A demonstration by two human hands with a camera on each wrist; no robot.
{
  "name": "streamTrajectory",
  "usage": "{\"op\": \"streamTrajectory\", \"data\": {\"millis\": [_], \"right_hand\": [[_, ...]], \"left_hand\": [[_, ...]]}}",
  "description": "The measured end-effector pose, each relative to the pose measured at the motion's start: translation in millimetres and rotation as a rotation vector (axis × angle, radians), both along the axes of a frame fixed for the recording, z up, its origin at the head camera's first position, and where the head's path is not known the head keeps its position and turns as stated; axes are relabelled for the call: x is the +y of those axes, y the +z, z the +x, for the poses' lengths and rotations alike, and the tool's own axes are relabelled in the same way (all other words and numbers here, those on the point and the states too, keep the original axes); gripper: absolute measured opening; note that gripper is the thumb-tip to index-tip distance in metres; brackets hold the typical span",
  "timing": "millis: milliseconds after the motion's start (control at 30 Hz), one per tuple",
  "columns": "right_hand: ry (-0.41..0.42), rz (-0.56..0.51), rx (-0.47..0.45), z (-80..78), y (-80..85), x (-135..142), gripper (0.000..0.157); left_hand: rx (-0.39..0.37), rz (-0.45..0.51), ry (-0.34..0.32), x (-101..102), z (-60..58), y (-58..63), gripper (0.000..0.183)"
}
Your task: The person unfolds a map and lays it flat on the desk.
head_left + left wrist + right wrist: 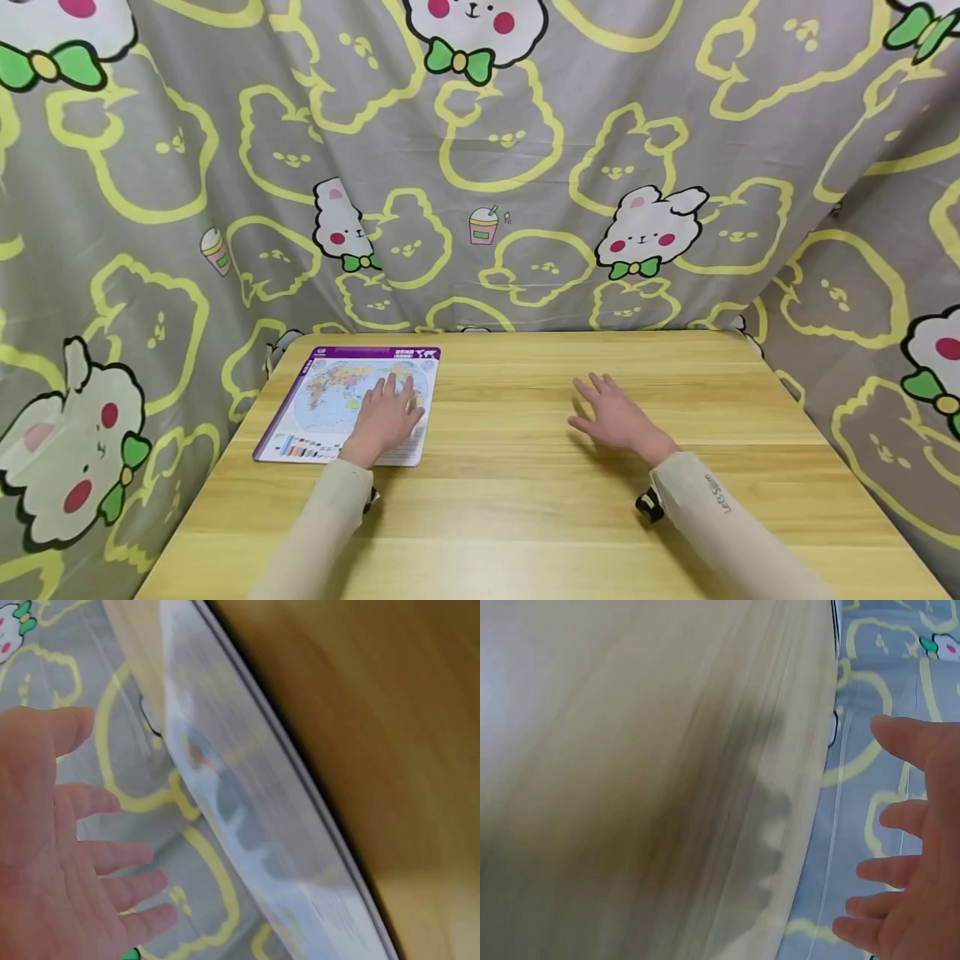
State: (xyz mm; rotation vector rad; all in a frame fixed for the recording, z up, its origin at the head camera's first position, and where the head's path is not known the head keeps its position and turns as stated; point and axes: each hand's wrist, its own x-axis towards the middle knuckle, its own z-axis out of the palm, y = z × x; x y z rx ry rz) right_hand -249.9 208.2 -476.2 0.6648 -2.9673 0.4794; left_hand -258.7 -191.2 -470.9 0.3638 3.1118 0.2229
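A world map board (337,400) with a purple border along its top and left side lies flat at the left of the wooden table. My left hand (386,417) hovers over the right part of the map, fingers spread and holding nothing. In the left wrist view the same hand (75,840) shows its palm above the glossy map sheet (247,802), with a gap between them. Over the bare wood at the right, my right hand (618,417) is held with fingers apart. Its shadow falls on the wood beneath the hand (907,847) in the right wrist view.
The wooden table (510,500) reaches back to a grey curtain (525,283) with yellow outlines and white bear faces. The curtain also hangs along the left and right sides. Dark straps (649,505) sit at the wrists under pale sleeves (720,508).
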Motion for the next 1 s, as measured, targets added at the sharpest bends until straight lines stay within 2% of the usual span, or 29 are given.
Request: {"op": "streamTrajectory", "data": {"millis": [167,400,533,767,1000], "right_hand": [[0.068,0.001,-0.025,-1.3,1.7,-19.9,0.069],[0.146,0.023,-0.035,-1.6,2.8,-51.7,0.064],[0.188,0.017,-0.035,0.4,7.1,-69.9,0.063],[0.263,0.042,-0.06,4.9,13.1,-104.7,0.06],[0.325,0.092,-0.07,9.3,8.1,-139.1,0.06]], "left_hand": [[-0.001,0.012,-0.021,-20.6,1.4,-5.6,0.06],[-0.048,0.028,0.02,-50.5,3.8,-8.1,0.06],[-0.036,0.033,0.017,-69.6,5.0,-9.1,0.059],[-0.071,0.012,0.071,-99.9,9.3,-14.1,0.061],[-0.116,0.048,0.12,-115.6,16.7,-12.9,0.063]]}}
